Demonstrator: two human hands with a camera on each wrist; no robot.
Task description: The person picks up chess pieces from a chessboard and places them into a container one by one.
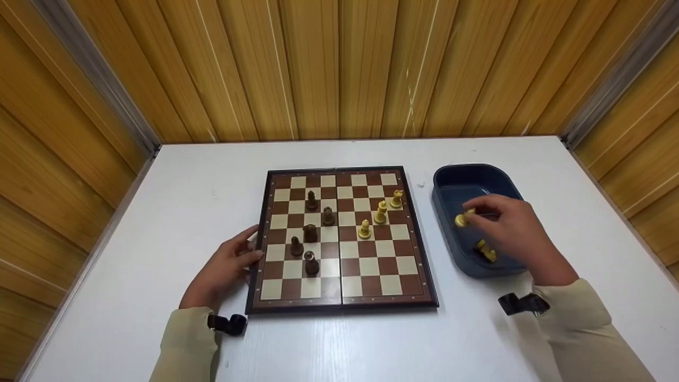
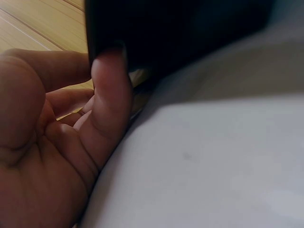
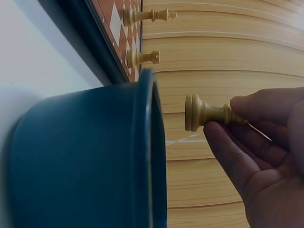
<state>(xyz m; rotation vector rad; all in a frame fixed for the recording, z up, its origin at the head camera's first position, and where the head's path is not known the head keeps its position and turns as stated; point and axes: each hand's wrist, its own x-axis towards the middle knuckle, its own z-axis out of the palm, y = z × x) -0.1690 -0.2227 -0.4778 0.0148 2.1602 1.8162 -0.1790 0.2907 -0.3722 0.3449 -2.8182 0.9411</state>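
Note:
My left hand point(image 1: 220, 270) holds the left edge of an open folding chessboard point(image 1: 350, 292), thumb and fingers against its dark side. In the left wrist view the thumb point(image 2: 111, 88) presses on that side. My right hand point(image 1: 509, 228) is over a dark blue box point(image 1: 443, 212) and pinches a pale yellow chess piece point(image 3: 209, 114) between thumb and fingers. The piece's base points away from the hand, and its top is hidden by the fingertips. Inside the box lies another yellow piece point(image 1: 485, 251). The box stands to the right of the board.
Several dark pieces point(image 1: 310, 233) stand on the board's left half. On the right half are three yellow ones: a king point(image 1: 381, 213), a rook point(image 1: 397, 200) and a smaller piece point(image 1: 364, 229). The white table point(image 1: 212, 196) meets wood-patterned walls point(image 1: 313, 69).

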